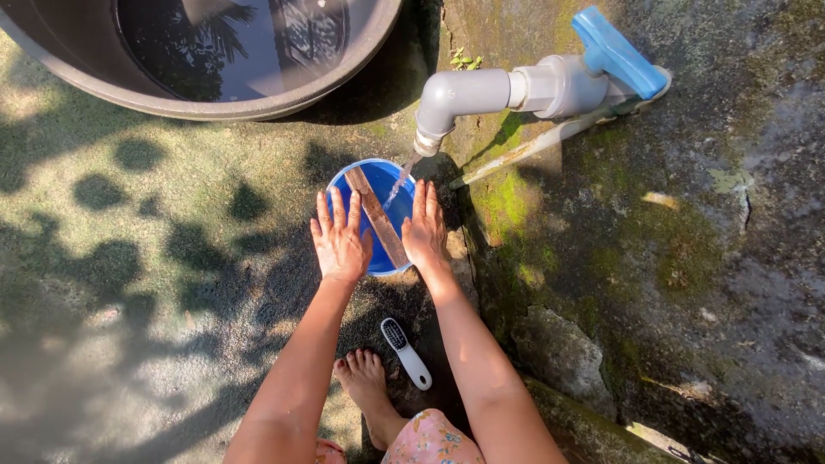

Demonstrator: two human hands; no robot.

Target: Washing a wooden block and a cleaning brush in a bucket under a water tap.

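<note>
A small blue bucket (pixel 391 215) sits on the ground (pixel 155 258) just under a grey tap (pixel 481 94), which hangs over it at about 1 o'clock. A thin stream of water (pixel 397 182) falls from the spout into the bucket. A brown wooden strip (pixel 376 216) lies slantwise across the bucket's rim, running from 11 o'clock to 5 o'clock. The left hand (pixel 340 239) is flat with fingers spread over the bucket's 9 o'clock side, holding nothing. The right hand (pixel 425 228) is likewise flat and spread at the 3 o'clock side, just beside the strip; whether it touches the strip cannot be told. At 6 o'clock from the bucket, a white brush (pixel 405 352) lies on the ground, next to a bare foot (pixel 365 382). At 11 o'clock stands a large dark tub (pixel 112 82) of water. A mossy wall (pixel 619 241) carries the tap, whose handle (pixel 619 53) is blue.
</note>
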